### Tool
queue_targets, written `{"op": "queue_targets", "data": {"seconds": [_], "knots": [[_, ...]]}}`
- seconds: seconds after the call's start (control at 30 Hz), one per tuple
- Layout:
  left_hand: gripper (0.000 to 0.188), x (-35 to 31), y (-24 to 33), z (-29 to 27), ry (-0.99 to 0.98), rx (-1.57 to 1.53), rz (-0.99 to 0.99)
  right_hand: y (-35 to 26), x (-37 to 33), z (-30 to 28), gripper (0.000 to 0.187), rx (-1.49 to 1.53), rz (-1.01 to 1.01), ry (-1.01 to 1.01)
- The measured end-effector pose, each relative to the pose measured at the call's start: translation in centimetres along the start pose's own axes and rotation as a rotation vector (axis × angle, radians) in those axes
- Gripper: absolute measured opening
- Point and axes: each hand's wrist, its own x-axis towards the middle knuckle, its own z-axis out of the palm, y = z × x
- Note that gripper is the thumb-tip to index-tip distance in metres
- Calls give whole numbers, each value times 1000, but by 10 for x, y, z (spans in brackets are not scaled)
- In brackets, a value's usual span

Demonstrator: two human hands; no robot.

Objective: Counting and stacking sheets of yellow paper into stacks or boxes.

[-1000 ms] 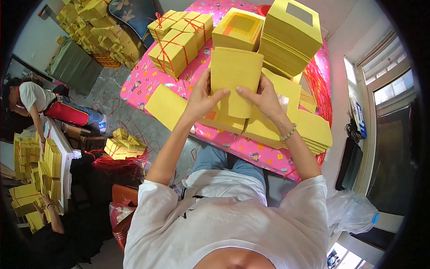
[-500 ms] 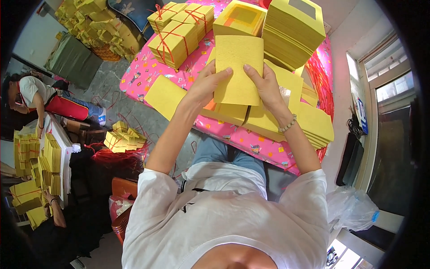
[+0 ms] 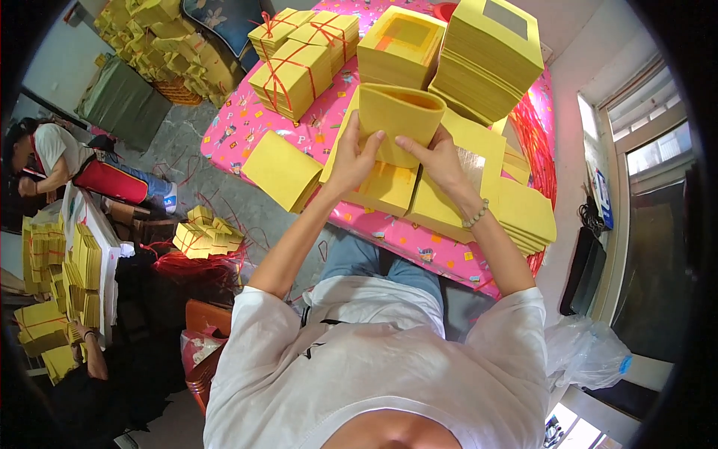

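Observation:
Between both hands I hold a folded wad of yellow paper (image 3: 396,120) above the table's near part. Its top edge faces me and gapes into a narrow loop. My left hand (image 3: 354,159) grips the left side, thumb on the near face. The right side is gripped by my right hand (image 3: 443,162), its thumb across the front too; most other fingers are hidden behind the paper. Below lies a yellow paper stack with an orange patch (image 3: 389,183). A stack with a shiny gold patch (image 3: 470,161) is beside my right hand. Another folded yellow wad (image 3: 280,170) rests at the table's left edge.
Tall yellow paper stacks (image 3: 490,63) stand at the back of the pink patterned table (image 3: 224,146). Bundles tied with red string (image 3: 299,75) sit at the back left, loose red strings (image 3: 540,150) at the right. Another person (image 3: 63,153) works at a white table far left.
The yellow wad has tipped and come down slightly, so its looped top edge now shows. Both hands moved with it. The wad at the table's left edge has its fold sprung up a little.

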Motion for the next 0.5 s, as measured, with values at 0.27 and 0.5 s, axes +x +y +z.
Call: {"op": "queue_targets", "data": {"seconds": [0.27, 0.5], "knots": [[34, -7, -3, 0, 23, 119, 97, -2, -3, 1, 42, 15, 7, -46], [32, -5, -1, 2, 19, 82, 59, 1, 1, -5, 43, -29, 61, -79]]}}
